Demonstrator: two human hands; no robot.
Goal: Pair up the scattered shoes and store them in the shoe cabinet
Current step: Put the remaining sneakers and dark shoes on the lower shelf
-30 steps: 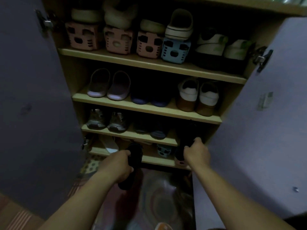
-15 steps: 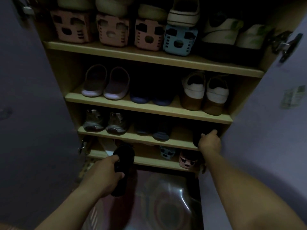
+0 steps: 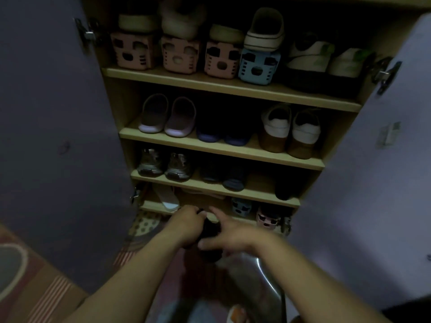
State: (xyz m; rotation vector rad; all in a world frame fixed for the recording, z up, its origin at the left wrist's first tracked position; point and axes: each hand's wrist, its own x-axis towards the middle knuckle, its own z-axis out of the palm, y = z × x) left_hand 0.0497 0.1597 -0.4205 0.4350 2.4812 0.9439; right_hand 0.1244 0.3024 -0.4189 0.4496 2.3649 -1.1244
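Note:
The open shoe cabinet [image 3: 224, 148] holds paired shoes on several shelves. In front of the bottom shelf my left hand [image 3: 186, 226] grips a black shoe [image 3: 211, 254] by its upper end. My right hand [image 3: 233, 235] lies against the same shoe from the right, with its fingers spread and straight. A second black shoe [image 3: 283, 188] stands alone at the right end of the third shelf. Dim light hides the details of both black shoes.
The two purple cabinet doors [image 3: 58, 127] [image 3: 377, 159] stand wide open on either side. Pink and blue shoe stackers [image 3: 258, 66] fill the top shelf, and two more sit on the bottom shelf. A patterned mat [image 3: 144, 223] and a shiny metal object [image 3: 254, 283] lie below my arms.
My right hand has left the black shoe on the third shelf and come down to the shoe in my left hand. The left hand has stayed low with its shoe.

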